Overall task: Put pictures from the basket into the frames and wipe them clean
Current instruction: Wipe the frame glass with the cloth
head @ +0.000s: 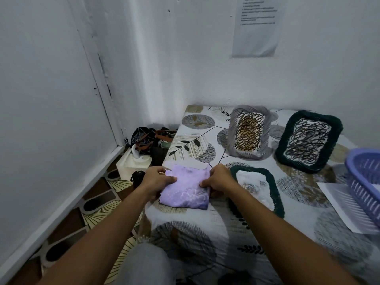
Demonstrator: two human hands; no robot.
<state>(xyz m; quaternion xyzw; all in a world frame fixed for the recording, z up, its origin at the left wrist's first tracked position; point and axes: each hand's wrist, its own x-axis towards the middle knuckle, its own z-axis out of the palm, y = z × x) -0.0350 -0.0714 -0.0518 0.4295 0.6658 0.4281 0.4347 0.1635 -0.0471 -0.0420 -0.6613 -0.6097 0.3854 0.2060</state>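
Note:
A folded purple cloth (186,192) lies at the near left of the patterned tabletop. My left hand (157,181) grips its left edge and my right hand (219,181) grips its right edge. Right beside my right hand a dark green frame (275,194) lies flat, holding a pale picture. Further back, a grey frame (231,132) and a second dark green frame (285,145) stand tilted, each with a scribble picture inside. The purple basket (355,173) sits at the right edge of the view, on a sheet of paper (339,204).
The table (205,223) stands in a corner, with white walls behind it and to the left. Bags and clutter (144,149) are piled on the floor left of the table. A printed sheet (257,27) hangs on the back wall.

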